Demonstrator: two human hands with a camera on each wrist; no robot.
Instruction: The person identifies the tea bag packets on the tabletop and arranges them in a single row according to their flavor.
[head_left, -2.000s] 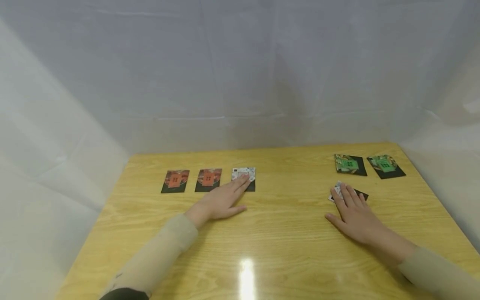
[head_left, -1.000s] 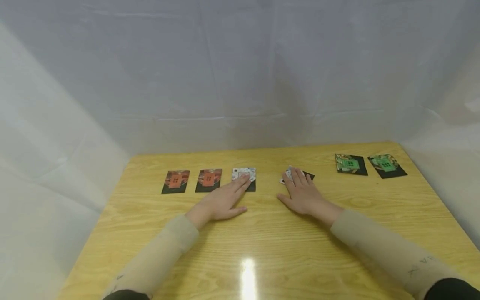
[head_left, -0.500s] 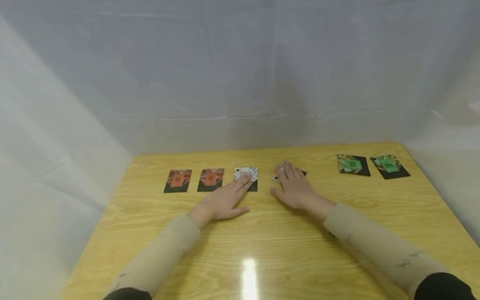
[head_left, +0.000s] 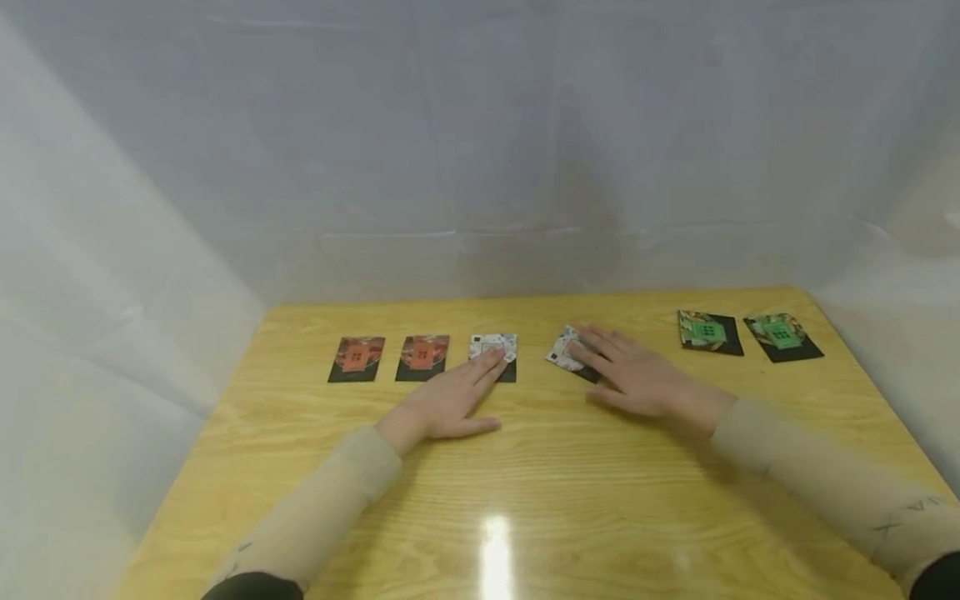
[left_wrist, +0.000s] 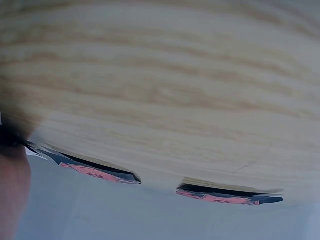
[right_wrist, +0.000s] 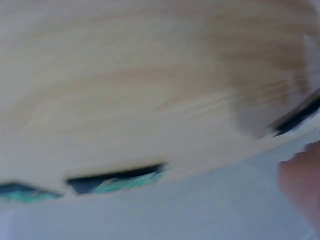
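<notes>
In the head view, my left hand [head_left: 450, 404] lies flat, straight fingertips resting on the lower part of a white-and-black flat packet [head_left: 491, 342]. To its right, a second white-and-black packet [head_left: 562, 352] sits turned at an angle on the table. Over its right side reach the extended fingers of my right hand [head_left: 637, 379], hiding part of it. Two red-and-black packets [head_left: 357, 357] stand in line left of my left hand, and they show edge-on in the left wrist view, where one red packet [left_wrist: 97, 171] is nearer that hand.
At the far right of the wooden table [head_left: 540, 475] lie two green-and-black packets, one slightly turned [head_left: 708, 332] and one more tilted [head_left: 783, 337]. A pale curtain [head_left: 480, 167] hangs behind the table's back edge and along both sides.
My right hand slid the second white packet leftward from near the green packets to beside the first. It has since shifted right and turned, uncovering more of it. My left hand stayed put.
</notes>
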